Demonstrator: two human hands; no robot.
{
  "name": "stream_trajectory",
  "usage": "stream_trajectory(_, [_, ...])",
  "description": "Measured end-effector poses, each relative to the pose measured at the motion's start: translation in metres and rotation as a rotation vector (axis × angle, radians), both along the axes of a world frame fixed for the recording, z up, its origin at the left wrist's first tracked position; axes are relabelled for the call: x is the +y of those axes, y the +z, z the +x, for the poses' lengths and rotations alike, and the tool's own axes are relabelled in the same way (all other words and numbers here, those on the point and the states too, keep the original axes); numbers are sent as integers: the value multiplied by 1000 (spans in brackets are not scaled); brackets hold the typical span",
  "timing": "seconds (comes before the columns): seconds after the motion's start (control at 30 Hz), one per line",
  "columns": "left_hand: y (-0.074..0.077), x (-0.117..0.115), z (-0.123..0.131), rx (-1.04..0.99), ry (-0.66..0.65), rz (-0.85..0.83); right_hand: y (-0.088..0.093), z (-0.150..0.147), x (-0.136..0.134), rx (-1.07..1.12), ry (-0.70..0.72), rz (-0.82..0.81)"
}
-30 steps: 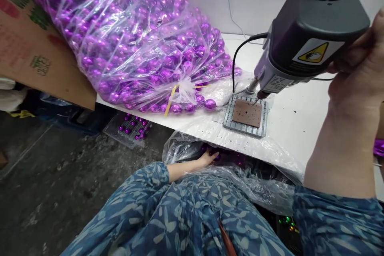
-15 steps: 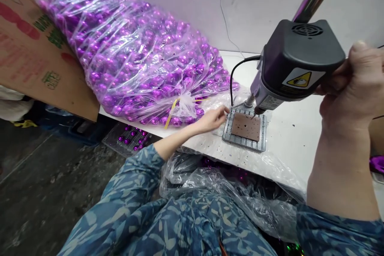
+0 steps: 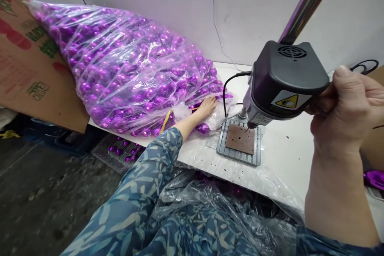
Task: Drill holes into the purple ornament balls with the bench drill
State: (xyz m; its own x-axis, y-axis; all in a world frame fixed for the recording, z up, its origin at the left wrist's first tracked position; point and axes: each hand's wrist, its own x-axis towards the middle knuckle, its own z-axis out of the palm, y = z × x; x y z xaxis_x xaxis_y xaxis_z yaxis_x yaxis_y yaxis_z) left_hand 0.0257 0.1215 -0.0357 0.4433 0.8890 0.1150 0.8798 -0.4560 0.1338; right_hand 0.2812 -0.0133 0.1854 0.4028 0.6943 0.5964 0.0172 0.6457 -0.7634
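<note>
My left hand [image 3: 206, 107] reaches onto the white table [image 3: 288, 150] and rests with fingers stretched out against the mouth of a big clear bag of purple balls [image 3: 126, 68]. A loose purple ball [image 3: 201, 128] lies just below that hand. My right hand [image 3: 348, 108] is raised at the right and is closed around the side handle of a small bench drill [image 3: 285, 82]; the handle itself is hidden by the fingers. Under the drill bit sits a brown block on a grey ribbed base plate [image 3: 240, 141].
A cardboard box [image 3: 33, 60] leans at the left behind the bag. Below the table edge lie a clear tray of purple balls [image 3: 120, 153] on the floor and crumpled plastic sheeting [image 3: 216, 204] over my lap. The drill's steel column [image 3: 309, 2] rises at upper right.
My left hand came up from the plastic under the table, passed by the base plate, and now lies further left against the bag. My right hand stayed on the drill.
</note>
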Motion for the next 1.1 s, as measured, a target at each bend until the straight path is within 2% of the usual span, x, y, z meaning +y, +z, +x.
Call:
stream_trajectory(0.1, [-9, 8, 7, -41, 85, -8, -1, 2, 0, -18, 3, -1])
stream_trajectory(0.2, [-3, 7, 13, -75, 72, 13, -3, 2, -2, -38, 18, 11])
stream_trajectory(0.3, [11, -11, 13, -62, 33, 52, -4, 0, -2, -48, 27, 36])
stream_trajectory(0.43, [25, -52, 4, -42, -63, 55, -4, -2, 0, -44, 32, 51])
stream_trajectory(0.53, [29, -76, -6, -294, -54, 24, -4, -1, 2, -29, 33, 60])
stream_trajectory(0.67, [38, -91, -19, -908, 76, -26, -4, 0, 4, -61, 28, 26])
stream_trajectory(0.8, [51, -99, -25, -1386, 108, -291, -2, 0, 4, -51, 24, 14])
stream_trajectory(0.93, [58, -111, -23, -1546, 141, -482, -2, 0, 5, -42, 39, -11])
stream_trajectory(1.1, [50, -124, -12, -1578, 135, -564, -6, 0, 9, -75, 57, 67])
